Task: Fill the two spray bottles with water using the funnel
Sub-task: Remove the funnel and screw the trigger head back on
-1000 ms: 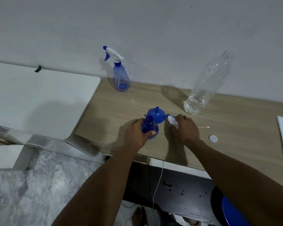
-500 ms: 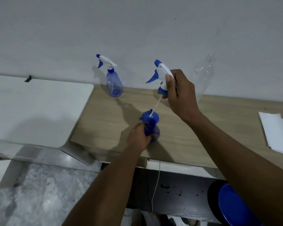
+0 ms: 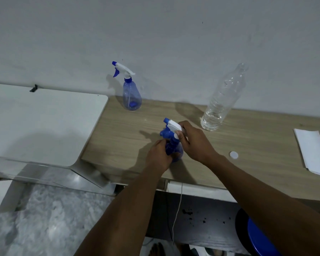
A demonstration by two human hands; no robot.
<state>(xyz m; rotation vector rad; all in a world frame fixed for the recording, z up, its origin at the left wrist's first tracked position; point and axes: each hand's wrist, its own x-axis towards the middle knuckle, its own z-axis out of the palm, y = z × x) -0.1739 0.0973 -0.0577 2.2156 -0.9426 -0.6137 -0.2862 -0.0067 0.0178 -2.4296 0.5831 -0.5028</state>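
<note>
Hands meet at the near spray bottle [image 3: 175, 151], which stands on the wooden desk [image 3: 248, 145] close to its front edge. The left hand [image 3: 158, 156] grips the blue body, its fingers curled round it and covering most of it, so the water level inside cannot be read. The right hand [image 3: 194, 143] holds the white trigger head [image 3: 174, 126] over the bottle's neck, fingers clamped on its rear part. The thumb hides whether the collar sits on the neck. A rounded blue shape [image 3: 165, 134] just behind the neck could be the funnel or the trigger lever; I cannot tell which.

The far spray bottle [image 3: 132, 97] stands upright against the wall with its head on, well apart from the hands. Its tinted body does not show how full it is. To the right, the clear plastic bottle [image 3: 221, 102] stands uncapped, with water only in its lowest part. A white cap [image 3: 233, 154] lies flat on the desk near the right wrist, not touching it. Folded white paper [image 3: 314, 150] is cut off by the right edge. Below the desk a thin cord [image 3: 176, 209] hangs, and a round blue object [image 3: 260, 237] is cropped at the bottom.
</note>
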